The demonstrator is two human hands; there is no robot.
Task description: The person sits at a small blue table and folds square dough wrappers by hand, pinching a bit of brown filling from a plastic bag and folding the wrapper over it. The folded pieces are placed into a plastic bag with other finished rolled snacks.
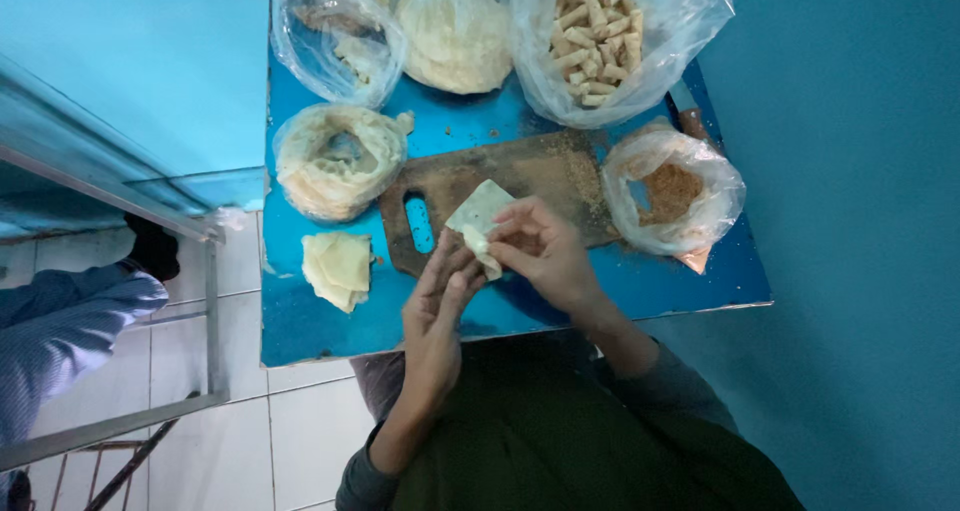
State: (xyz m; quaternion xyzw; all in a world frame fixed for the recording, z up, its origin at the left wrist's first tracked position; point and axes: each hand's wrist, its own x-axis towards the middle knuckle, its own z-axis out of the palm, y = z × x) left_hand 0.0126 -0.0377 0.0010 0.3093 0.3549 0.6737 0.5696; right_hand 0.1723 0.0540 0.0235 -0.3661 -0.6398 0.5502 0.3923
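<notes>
Nearest to us, the left hand (437, 301) and the right hand (545, 256) meet over the near edge of the dark wooden cutting board with a slot handle (530, 176). Both pinch the thin, pale, soft pastry wrapper (480, 221), fingertips pressed onto its lower fold; its upper corner lies flat and unrolled, so we judge this piece about half wrapped. We cannot tell what filling sits inside.

Left of the board, a small folded stack of pale wrapper sheets (338, 268) rests on the glossy blue tabletop (330, 321), waiting its turn. Beyond it a clear plastic bag rolled down into a ring (340, 161) holds more limp sheets. To the right, a crinkled clear bag of brown crumbs (672, 191) stands open, crumbs dusting the board.

Farthest off, a large clear bag of finished crumb-coated rolls (598, 36), stubby and cylindrical, shows plenty already done; beside it sit a bag of round pale sheets (455, 36) and a nearly empty clear bag (335, 36).
</notes>
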